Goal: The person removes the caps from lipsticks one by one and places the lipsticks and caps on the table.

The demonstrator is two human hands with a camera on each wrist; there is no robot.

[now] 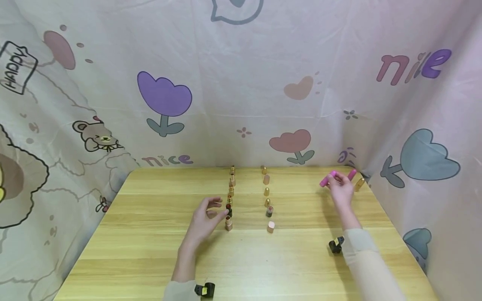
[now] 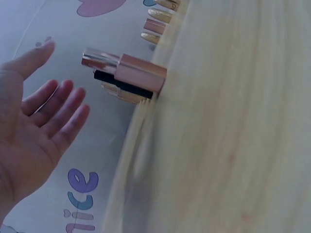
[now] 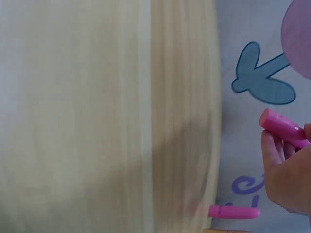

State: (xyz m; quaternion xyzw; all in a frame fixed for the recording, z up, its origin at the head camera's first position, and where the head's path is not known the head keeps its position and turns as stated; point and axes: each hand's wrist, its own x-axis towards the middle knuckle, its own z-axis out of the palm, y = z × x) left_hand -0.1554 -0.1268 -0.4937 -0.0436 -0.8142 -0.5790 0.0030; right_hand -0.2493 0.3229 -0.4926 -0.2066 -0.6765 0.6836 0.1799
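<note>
My right hand [image 1: 342, 190] grips a pink tube [image 3: 284, 127] above the table's far right part. A second pink tube [image 1: 352, 174] stands close by, next to a gold tube [image 1: 359, 184]. Relaxed fingers show on my left hand [image 2: 36, 121], which holds nothing. It hovers beside a column of uncapped lipsticks, nearest a black lipstick [image 1: 229, 211] and a rose-gold lipstick [image 1: 228, 224]. To the right of these runs a column of caps, among them a rose-gold cap [image 1: 271, 227], a dark see-through cap [image 1: 269, 211] and a gold pointed cap [image 1: 267, 202].
Both columns stand upright on the wooden table [image 1: 150, 234] and reach to its back edge. A printed curtain [image 1: 226, 83] hangs behind the table and along both sides. Each wrist carries a small black camera [image 1: 205, 289].
</note>
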